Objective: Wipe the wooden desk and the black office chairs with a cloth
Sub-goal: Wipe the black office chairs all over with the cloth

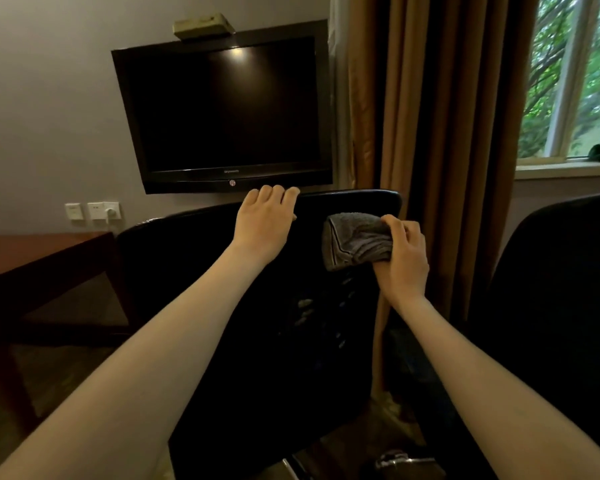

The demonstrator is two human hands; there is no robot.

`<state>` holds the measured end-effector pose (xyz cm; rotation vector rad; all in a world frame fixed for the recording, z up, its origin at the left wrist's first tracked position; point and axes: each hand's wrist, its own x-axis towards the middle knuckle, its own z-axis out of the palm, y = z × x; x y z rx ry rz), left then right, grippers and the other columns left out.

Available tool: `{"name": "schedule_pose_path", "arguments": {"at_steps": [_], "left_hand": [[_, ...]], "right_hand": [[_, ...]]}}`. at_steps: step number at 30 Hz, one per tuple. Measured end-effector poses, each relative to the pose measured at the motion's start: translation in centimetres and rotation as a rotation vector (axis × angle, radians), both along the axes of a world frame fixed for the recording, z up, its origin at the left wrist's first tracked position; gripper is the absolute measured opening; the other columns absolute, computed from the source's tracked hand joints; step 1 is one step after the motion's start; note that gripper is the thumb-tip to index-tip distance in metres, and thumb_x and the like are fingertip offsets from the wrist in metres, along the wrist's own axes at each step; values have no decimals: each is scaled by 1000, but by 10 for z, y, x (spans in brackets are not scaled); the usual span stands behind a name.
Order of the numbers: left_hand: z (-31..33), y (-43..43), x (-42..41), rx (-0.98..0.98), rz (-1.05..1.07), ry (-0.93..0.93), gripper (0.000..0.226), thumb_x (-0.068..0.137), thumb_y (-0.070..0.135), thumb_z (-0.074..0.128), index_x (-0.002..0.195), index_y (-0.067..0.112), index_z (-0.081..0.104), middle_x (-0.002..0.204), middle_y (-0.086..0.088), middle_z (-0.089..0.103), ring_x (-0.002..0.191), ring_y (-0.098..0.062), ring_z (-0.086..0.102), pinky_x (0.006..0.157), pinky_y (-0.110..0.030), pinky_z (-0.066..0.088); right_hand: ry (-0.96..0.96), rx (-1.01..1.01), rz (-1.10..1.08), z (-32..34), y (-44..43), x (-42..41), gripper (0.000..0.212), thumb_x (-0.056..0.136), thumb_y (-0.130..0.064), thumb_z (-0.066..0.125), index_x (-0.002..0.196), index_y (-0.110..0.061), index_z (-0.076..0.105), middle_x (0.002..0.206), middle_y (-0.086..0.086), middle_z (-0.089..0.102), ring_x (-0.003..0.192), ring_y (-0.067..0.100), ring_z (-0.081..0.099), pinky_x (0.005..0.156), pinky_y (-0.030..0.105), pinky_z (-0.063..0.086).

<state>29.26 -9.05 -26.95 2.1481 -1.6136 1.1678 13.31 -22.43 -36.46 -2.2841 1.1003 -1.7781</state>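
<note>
Grey cloth [357, 240] bunched in curled fingers [392, 225] of the right hand [404, 258]; presses it to the black chair [222, 306] back. Steadies its top with the left hand [265, 216], fingers hooked over (probably against swivel). Off left, the wooden desk [32, 258].

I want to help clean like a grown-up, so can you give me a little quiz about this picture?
1. True or false: the right hand holds the grey cloth against the black chair.
2. The left hand: A grips the chair's top edge, B hangs free, C holds the cloth too.
3. Fill in: in the picture, the wooden desk stands to the chair's ____.
Key: 1 true; 2 A; 3 left.
</note>
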Motion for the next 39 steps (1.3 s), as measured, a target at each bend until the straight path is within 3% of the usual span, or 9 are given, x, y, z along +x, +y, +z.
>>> {"name": "schedule_pose_path", "arguments": {"at_steps": [4,14,20,24,27,30,33,36,39], "left_hand": [[-1,15,11,-27,1,26,47,99,22,41,143,14,29,135,-6,46,128,-24,39,107,-34,27],[3,58,31,-15,81,104,59,84,10,59,138,16,35,135,-7,46,130,-27,35,109,-37,22],[3,44,-13,-38,-373,54,66,82,7,60,142,16,36,142,-7,41,132,-27,36,110,-34,23],[-11,16,-22,11,-388,41,70,86,23,64,146,15,29,144,-10,38,133,-28,35,112,-36,24],[-25,20,-7,-58,-335,71,73,85,28,62,146,8,28,143,-14,39,132,-32,36,114,-35,17],[-28,31,8,-104,-252,77,69,79,24,53,142,2,35,137,-17,43,131,-34,36,115,-36,11],[-26,33,15,-71,-257,63,68,76,6,55,142,3,35,137,-15,43,131,-33,34,115,-37,16],[-26,31,13,-42,-288,31,74,73,4,58,143,3,32,139,-14,40,133,-31,32,116,-34,11],[-25,29,13,-32,-298,21,77,72,8,61,143,3,32,139,-15,40,133,-31,32,114,-32,7]], "right_hand": [[17,-71,-76,11,1,1,59,72,5,72,124,-15,54,111,10,51,98,30,53,71,46,53],[73,-130,-91,25,18,-13,54,71,-12,75,122,-10,57,111,18,52,100,37,54,82,51,43],[16,-348,-15,41,36,3,50,75,-25,70,117,-19,44,112,17,52,99,37,53,86,50,42],[-8,-447,-28,34,42,22,43,78,-36,52,115,-17,42,119,10,42,104,27,41,87,46,43],[-9,-536,-65,15,39,29,47,77,-30,64,117,-16,42,120,10,34,105,29,38,88,44,36],[87,-636,-127,-10,37,39,73,57,-14,86,117,-15,44,115,15,35,98,30,39,84,41,35],[138,-575,-134,-36,41,50,79,50,-11,88,115,-16,45,112,15,38,94,30,40,76,41,50],[201,-524,-92,-56,42,53,73,49,-7,85,111,-16,47,111,14,40,93,31,41,71,43,52],[415,-521,12,-69,43,47,69,50,-7,81,108,-20,45,113,12,40,94,32,41,72,42,51]]}}
